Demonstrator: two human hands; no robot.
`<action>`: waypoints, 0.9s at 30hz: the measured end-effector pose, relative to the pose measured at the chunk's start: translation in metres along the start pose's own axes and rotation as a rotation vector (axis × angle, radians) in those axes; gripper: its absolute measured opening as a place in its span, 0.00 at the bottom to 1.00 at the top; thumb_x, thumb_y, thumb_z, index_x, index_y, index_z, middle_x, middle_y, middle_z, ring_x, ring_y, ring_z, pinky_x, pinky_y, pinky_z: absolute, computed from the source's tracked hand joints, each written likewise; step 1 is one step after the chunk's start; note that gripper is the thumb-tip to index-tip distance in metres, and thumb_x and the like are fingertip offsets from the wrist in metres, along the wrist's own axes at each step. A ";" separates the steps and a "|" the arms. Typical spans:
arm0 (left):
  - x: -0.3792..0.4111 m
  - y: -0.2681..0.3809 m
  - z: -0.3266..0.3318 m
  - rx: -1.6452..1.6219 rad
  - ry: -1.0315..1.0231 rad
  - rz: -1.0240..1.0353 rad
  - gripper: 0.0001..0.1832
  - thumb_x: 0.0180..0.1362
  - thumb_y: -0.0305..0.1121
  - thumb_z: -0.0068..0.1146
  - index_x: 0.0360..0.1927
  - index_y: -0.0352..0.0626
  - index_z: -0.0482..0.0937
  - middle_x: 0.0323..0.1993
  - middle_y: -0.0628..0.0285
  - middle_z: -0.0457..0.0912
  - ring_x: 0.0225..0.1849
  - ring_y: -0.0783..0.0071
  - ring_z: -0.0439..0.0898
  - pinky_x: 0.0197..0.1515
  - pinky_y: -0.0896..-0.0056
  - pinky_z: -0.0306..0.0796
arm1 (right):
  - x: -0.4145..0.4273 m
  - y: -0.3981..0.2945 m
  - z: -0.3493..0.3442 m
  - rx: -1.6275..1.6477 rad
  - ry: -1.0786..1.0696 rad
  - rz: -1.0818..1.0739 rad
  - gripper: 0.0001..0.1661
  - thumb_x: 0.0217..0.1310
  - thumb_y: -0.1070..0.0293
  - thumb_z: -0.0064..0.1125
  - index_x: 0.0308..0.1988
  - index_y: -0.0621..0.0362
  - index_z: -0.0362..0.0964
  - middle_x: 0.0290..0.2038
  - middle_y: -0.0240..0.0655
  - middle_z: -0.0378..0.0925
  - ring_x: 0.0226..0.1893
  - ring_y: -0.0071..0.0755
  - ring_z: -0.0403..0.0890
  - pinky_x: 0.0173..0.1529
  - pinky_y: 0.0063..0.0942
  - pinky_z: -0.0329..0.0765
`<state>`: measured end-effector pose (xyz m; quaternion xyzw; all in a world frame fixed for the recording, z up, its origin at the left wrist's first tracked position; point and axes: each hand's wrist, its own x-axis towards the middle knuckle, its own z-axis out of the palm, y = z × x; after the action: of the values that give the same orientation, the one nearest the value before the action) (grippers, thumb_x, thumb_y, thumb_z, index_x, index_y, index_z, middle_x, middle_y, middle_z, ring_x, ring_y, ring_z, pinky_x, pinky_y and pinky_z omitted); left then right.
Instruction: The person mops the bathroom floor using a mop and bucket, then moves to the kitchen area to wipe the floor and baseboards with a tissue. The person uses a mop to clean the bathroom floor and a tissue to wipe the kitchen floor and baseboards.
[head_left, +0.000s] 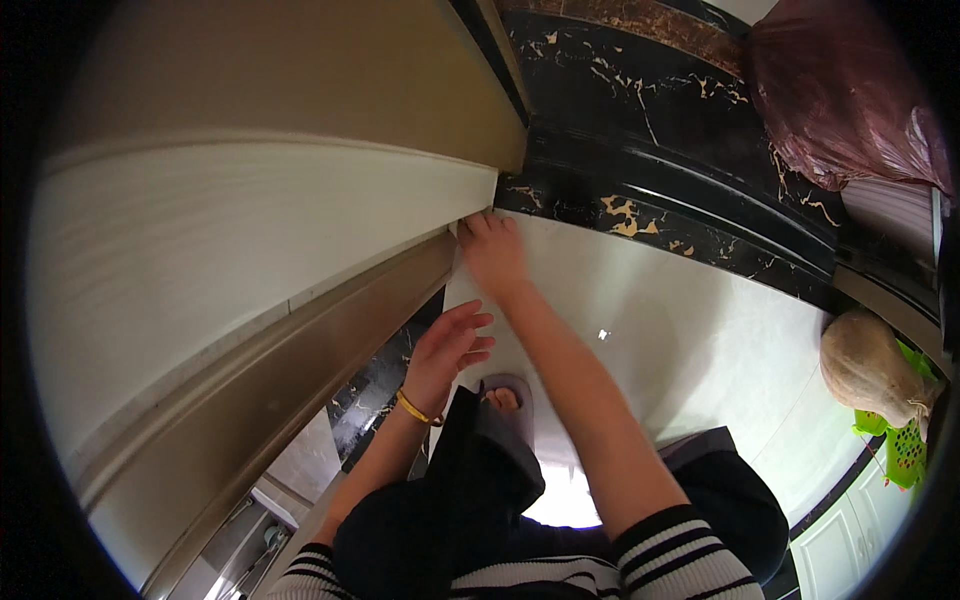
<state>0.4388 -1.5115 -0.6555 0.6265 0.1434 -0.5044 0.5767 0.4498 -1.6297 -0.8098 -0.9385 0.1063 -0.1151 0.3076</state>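
My right hand (492, 253) reaches down to the corner where a white panel (285, 217), a brown metal-look frame (360, 307) and a black marble border (630, 214) meet. Its fingertips are bent against that corner, and whatever lies under them is hidden. Closer to my body hangs my left hand (450, 349), with a yellow bracelet (412, 407) on the wrist. Its fingers are apart and hold nothing. Below both hands spreads the pale, shiny tiled floor (630, 300).
A slippered foot (506, 399) is under my left hand. At right, a dark red plastic bag (836, 90) hangs over a pale container (892, 214). Below it, a tan sack-like bundle (862, 367) rests by a green perforated basket (906, 454). White cabinet doors (836, 536) stand lower right.
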 end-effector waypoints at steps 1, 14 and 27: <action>0.001 0.002 0.001 -0.008 -0.009 0.025 0.20 0.62 0.33 0.44 0.58 0.42 0.65 0.51 0.59 0.74 0.45 0.70 0.76 0.50 0.69 0.69 | 0.001 0.008 -0.008 0.025 -0.005 -0.101 0.09 0.50 0.70 0.49 0.34 0.57 0.72 0.34 0.32 0.70 0.40 0.36 0.73 0.45 0.34 0.67; -0.005 -0.001 0.005 0.014 -0.077 0.011 0.20 0.62 0.33 0.46 0.58 0.43 0.67 0.46 0.60 0.76 0.41 0.75 0.77 0.48 0.73 0.70 | -0.002 -0.012 0.012 -0.114 -0.015 0.062 0.11 0.51 0.69 0.49 0.37 0.53 0.75 0.39 0.29 0.71 0.43 0.33 0.71 0.45 0.34 0.65; -0.019 0.000 -0.004 0.147 -0.144 0.149 0.15 0.60 0.30 0.46 0.50 0.37 0.71 0.44 0.60 0.76 0.40 0.73 0.77 0.48 0.71 0.71 | 0.020 -0.028 -0.002 0.555 -0.080 0.704 0.08 0.49 0.69 0.55 0.28 0.63 0.74 0.26 0.40 0.74 0.29 0.44 0.75 0.32 0.35 0.69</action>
<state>0.4316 -1.5004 -0.6411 0.6382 0.0174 -0.5130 0.5738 0.4714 -1.6143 -0.7882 -0.7308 0.3724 0.0088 0.5721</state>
